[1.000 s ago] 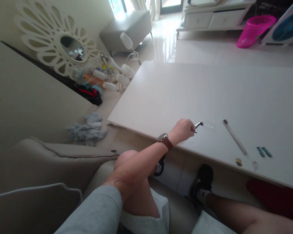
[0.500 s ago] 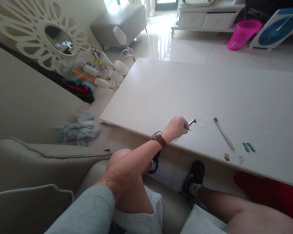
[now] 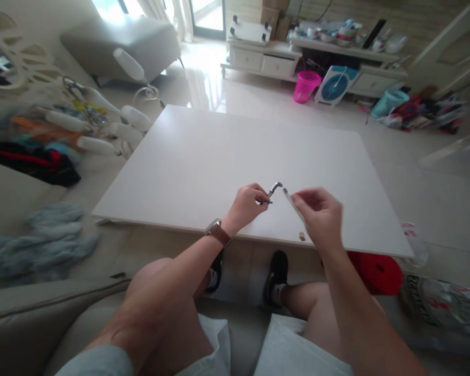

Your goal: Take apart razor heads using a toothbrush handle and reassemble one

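Observation:
My left hand (image 3: 247, 204), with a watch (image 3: 215, 228) on its wrist, is closed around a small silver tool with a bent head (image 3: 274, 189). A thin dark bar sticks out beside the fingers. My right hand (image 3: 320, 210) is closed in a pinch at a pale stick with a dark tip (image 3: 293, 206). That tip is close to the bent head; a narrow gap appears between them. A small yellow and blue figure piece (image 3: 302, 236) lies near the table's front edge. The right hand and arm cover part of the table beyond it.
The white table (image 3: 203, 151) spans the middle. A lamp with white shades (image 3: 135, 117) stands at its left. Red fabric-like material (image 3: 376, 274) and a printed bag (image 3: 446, 303) are at the lower right. A pink basket (image 3: 306, 87) and a blue fan (image 3: 335, 86) stand beyond.
My right hand has come into view and closed on the pale stick. The view has turned right. The two teal cylinders and the clear pieces are no longer visible.

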Demonstrator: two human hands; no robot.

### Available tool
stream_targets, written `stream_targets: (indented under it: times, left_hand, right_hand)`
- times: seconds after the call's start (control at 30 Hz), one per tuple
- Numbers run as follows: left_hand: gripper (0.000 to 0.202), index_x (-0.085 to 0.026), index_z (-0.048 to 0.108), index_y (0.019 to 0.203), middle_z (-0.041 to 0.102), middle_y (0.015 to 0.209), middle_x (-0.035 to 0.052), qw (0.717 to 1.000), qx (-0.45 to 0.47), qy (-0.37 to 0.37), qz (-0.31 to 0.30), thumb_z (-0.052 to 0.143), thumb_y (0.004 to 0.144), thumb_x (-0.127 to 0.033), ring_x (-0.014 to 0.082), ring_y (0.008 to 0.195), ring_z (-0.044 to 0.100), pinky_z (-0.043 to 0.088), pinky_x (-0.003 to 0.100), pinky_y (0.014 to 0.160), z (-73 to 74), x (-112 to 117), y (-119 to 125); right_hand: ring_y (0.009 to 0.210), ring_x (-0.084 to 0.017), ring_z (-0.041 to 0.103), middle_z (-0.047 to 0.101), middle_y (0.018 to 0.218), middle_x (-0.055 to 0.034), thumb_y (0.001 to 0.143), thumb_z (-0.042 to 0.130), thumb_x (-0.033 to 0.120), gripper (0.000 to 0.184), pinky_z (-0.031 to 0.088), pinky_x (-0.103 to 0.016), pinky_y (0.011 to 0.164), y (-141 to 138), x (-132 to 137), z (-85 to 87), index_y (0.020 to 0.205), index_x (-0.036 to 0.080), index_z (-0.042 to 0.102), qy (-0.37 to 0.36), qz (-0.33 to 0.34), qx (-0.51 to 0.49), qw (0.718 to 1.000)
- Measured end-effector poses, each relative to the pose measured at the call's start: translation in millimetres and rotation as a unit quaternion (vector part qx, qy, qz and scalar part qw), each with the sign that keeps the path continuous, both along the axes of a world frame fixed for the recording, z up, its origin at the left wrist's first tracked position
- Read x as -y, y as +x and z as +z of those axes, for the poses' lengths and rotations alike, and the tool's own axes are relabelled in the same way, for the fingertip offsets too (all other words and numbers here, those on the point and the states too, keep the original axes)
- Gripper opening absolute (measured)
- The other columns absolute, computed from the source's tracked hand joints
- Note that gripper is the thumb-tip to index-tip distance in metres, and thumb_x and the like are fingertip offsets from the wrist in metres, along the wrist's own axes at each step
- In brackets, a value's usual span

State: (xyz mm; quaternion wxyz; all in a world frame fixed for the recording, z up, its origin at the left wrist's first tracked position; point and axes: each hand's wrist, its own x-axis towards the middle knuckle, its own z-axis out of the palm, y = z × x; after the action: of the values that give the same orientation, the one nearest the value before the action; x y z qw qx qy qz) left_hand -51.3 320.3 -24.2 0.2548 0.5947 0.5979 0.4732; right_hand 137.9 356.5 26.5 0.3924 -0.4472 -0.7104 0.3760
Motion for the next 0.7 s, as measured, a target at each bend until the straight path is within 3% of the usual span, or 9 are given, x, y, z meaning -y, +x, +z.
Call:
stream_targets:
  times: [0.07,0.23,0.5,0.7]
  left_hand:
    - [0.014,-0.019,0.078,0.08,0.071,0.09,0.0026,0.999,-0.01,0.046,0.0,0.071,0.076,-0.008,0.011,0.079,0.065,0.054,0.023,0.075,7.5,0.5,9.0]
    - [0.015,-0.021,0.077,0.082,0.07,0.093,0.003,0.995,-0.026,0.091,0.002,0.073,0.075,-0.008,0.0128,0.084,0.065,0.054,0.026,0.079,15.1,-2.6,28.7]
    - [0.015,-0.02,0.076,0.084,0.068,0.094,0.0039,0.989,-0.042,0.139,0.036,0.067,0.081,-0.009,0.0127,0.086,0.065,0.055,0.026,0.078,17.7,-8.3,48.6]
    - [0.017,-0.02,0.074,0.086,0.068,0.096,0.0036,0.986,-0.065,0.15,0.043,0.063,0.083,-0.008,0.0123,0.087,0.066,0.054,0.024,0.08,3.1,-6.2,51.2]
  right_hand:
    - [0.074,-0.018,0.065,0.071,0.083,-0.0051,0.077,0.078,0.047,0.03,0.054,-0.032,0.07,-1.2,-1.3,-3.2,0.088,0.02,0.072,-0.057,0.024,-0.008,0.998]
    - [0.078,-0.02,0.067,0.073,0.083,-0.005,0.068,0.085,0.044,0.033,0.054,-0.034,0.076,-3.8,-11.4,-19.8,0.088,0.021,0.074,-0.134,0.068,-0.047,0.987]
    - [0.078,-0.019,0.068,0.075,0.079,-0.005,0.055,0.091,0.038,0.033,0.054,-0.036,0.082,2.1,-17.3,-22.8,0.078,0.019,0.077,-0.221,-0.017,-0.192,0.956]
    - [0.077,-0.016,0.068,0.075,0.076,-0.0041,0.046,0.094,0.03,0.034,0.053,-0.032,0.084,-3.0,-14.1,-32.8,0.073,0.017,0.076,-0.322,-0.028,-0.269,0.907]
